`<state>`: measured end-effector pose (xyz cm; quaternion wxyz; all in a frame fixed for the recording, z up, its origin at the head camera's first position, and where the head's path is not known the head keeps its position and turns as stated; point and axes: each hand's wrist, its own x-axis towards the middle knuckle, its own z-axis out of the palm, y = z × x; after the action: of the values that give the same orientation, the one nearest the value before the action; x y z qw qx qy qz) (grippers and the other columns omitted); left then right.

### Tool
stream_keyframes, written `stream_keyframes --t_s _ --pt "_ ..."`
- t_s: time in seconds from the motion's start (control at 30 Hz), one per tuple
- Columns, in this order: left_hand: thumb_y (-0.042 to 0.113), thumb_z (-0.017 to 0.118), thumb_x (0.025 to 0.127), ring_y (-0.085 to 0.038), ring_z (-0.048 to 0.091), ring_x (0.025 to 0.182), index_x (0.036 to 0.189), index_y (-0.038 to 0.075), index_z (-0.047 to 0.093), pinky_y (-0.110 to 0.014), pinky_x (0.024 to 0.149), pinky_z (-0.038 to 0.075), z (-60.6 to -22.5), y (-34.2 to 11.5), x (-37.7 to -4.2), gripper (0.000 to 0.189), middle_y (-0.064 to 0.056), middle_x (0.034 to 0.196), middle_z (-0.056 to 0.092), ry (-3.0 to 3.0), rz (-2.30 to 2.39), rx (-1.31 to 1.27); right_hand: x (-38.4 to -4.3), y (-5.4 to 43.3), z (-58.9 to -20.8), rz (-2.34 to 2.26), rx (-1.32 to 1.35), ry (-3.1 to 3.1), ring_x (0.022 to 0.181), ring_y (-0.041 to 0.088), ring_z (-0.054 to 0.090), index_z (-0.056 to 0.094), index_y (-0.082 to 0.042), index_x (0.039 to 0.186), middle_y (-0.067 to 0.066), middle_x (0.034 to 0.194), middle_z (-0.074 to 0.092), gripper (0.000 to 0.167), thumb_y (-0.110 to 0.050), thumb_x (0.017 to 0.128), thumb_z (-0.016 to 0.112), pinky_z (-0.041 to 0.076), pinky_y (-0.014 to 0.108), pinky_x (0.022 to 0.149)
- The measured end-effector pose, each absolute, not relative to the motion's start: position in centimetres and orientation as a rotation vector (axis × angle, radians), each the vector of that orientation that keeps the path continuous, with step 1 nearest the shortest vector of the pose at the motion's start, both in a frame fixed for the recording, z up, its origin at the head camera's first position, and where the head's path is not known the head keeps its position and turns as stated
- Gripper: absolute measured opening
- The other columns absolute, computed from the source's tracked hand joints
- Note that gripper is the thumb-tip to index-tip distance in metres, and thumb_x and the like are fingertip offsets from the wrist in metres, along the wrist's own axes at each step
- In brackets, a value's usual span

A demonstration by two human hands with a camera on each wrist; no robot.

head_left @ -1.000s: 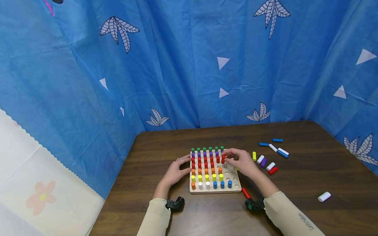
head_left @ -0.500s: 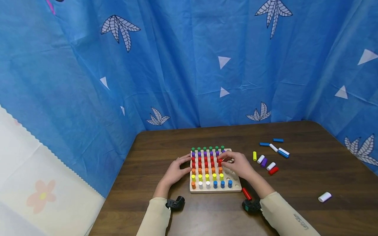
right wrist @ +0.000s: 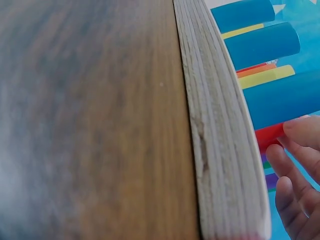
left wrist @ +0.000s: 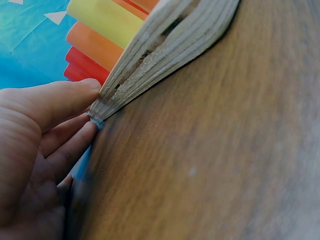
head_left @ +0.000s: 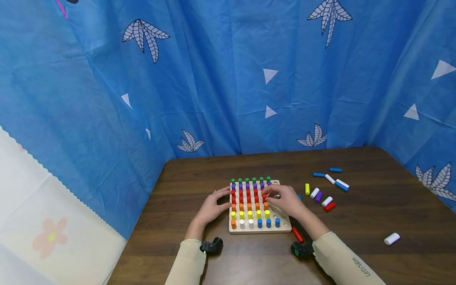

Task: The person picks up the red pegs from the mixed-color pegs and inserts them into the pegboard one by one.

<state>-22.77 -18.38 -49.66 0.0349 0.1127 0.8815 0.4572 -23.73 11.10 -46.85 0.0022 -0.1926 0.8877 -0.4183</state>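
Note:
A wooden pegboard [head_left: 285, 227] stands in rows of upright pegs in green, purple, red, orange, yellow, white and blue. My right hand [head_left: 286, 201] pinches a red peg [head_left: 264, 196] between thumb and finger, over the red rows; in the right wrist view the fingertips meet a red peg [right wrist: 270, 136] behind a blue peg [right wrist: 282, 100]. My left hand [head_left: 211, 207] touches the board's left side with thumb and fingers extended. In the left wrist view the thumb [left wrist: 75, 95] lies along the board's edge. The right hand hides some holes and pegs.
One loose red peg [head_left: 297, 234] lies beside the board's front right corner, under the right wrist. Further right are several loose pegs, among them yellow [head_left: 307, 189], purple [head_left: 318, 196] and red [head_left: 329, 206]. A white peg [head_left: 392, 238] lies apart near the right side.
My right hand has moved slightly left and nearer with the red peg, away from the farther red row, then lowered it. The left hand stays at the board's side.

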Motion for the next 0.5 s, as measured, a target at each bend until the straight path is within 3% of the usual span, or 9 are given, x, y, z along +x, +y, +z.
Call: stream_keyframes --t_s 0.5 --pt "0.029 0.07 0.094 -0.031 0.031 0.151 0.141 0.022 0.058 -0.061 0.12 0.027 -49.66 -18.41 -22.89 0.05 0.005 0.158 0.044 2.723 1.376 0.337 -23.74 11.09 -46.97 -1.284 -0.596 2.783 0.091 0.013 0.066 0.074 -0.018 0.106 0.0 0.107 0.074 0.02 -0.008 0.089 0.074 0.06 0.037 0.084"
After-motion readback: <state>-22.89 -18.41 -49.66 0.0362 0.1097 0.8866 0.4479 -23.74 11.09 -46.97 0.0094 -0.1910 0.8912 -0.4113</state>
